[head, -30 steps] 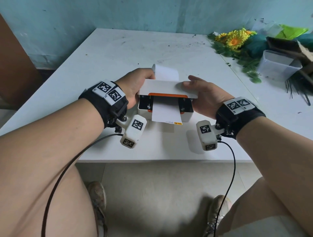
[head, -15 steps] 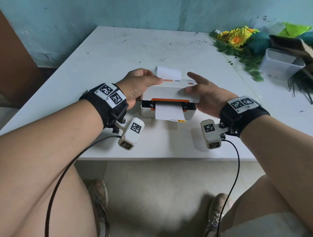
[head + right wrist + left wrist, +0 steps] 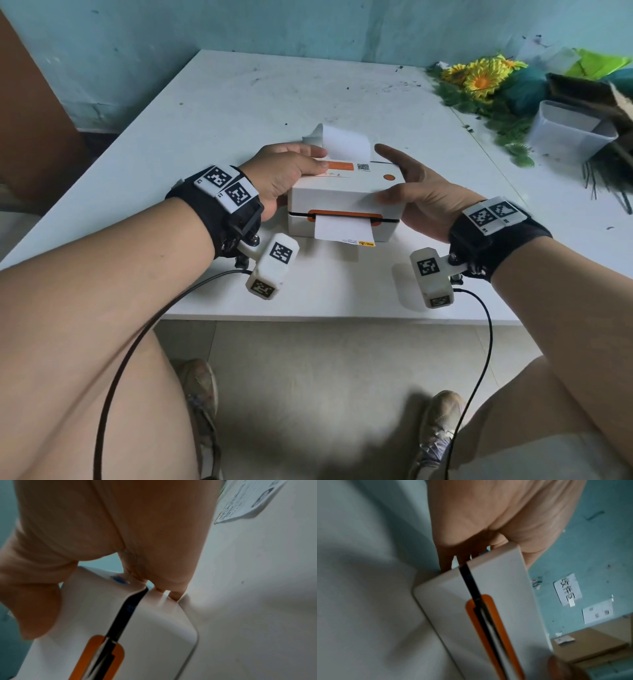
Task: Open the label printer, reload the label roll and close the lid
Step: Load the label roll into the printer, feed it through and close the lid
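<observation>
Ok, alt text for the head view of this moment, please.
Two bare hands, left hand and right hand, hold the sides of a small white label printer with orange trim on a white table, white label paper protruding from its front slot.

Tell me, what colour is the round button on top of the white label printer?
Orange; the round button shows best in the head view.
</observation>
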The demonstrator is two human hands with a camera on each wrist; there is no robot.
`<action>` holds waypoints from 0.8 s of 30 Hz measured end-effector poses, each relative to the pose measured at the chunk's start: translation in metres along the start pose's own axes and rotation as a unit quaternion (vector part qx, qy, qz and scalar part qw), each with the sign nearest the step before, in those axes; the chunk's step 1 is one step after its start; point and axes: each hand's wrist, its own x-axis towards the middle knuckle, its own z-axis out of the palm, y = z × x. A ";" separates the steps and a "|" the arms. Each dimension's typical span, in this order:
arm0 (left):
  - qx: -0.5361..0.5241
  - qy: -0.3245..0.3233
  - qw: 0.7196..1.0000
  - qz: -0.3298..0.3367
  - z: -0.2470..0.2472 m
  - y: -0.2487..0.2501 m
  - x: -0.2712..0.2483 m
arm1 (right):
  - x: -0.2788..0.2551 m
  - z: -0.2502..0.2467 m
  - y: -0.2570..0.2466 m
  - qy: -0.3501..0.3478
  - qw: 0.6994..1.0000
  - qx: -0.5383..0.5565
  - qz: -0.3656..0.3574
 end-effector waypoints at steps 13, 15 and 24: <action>0.035 0.036 0.998 0.023 0.008 0.001 0.001 | -0.002 -0.004 -0.005 -0.002 0.999 0.046 0.020; 0.042 0.033 0.998 0.024 0.008 0.001 0.000 | -0.002 -0.004 -0.004 0.005 0.998 0.060 0.018; 0.045 0.048 0.998 0.024 0.012 -0.002 0.006 | -0.004 0.000 -0.008 0.068 0.994 0.081 0.001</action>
